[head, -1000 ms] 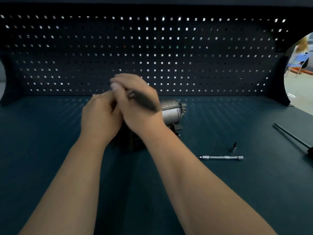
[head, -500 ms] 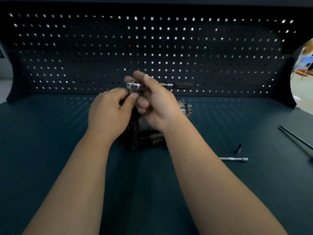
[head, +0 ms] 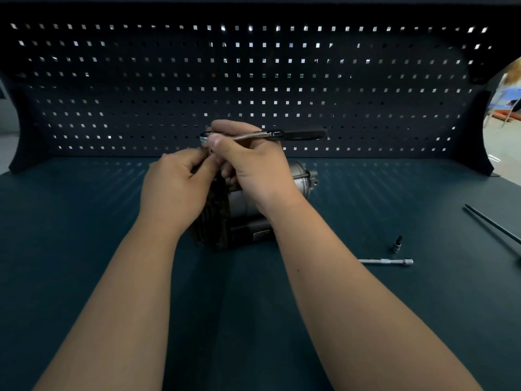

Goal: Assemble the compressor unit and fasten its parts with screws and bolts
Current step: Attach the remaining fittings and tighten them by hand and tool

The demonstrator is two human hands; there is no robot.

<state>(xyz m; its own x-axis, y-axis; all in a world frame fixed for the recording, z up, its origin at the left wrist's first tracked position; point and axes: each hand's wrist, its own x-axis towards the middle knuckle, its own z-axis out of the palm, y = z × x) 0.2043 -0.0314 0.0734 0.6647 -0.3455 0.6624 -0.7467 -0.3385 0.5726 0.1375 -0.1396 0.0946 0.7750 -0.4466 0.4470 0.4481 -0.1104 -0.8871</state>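
Note:
The compressor unit [head: 298, 176], a dark finned body with a silver cylinder on its right, lies on the bench in the middle. My right hand [head: 253, 170] pinches the head end of a ratchet wrench [head: 276, 134], whose black handle points right, level above the unit. My left hand [head: 174, 190] has its fingers curled at the top of the finned body, right under the wrench head; what its fingertips pinch is hidden.
A silver extension bar [head: 386, 261] and a small socket bit [head: 397, 244] lie on the dark mat to the right. A long black rod [head: 493, 224] lies at the right edge. The pegboard wall [head: 253, 80] stands close behind the unit.
My right hand has swung the wrench from pointing down-right to level, handle pointing right, raised above the unit. My left hand's fingers have come in under the wrench head.

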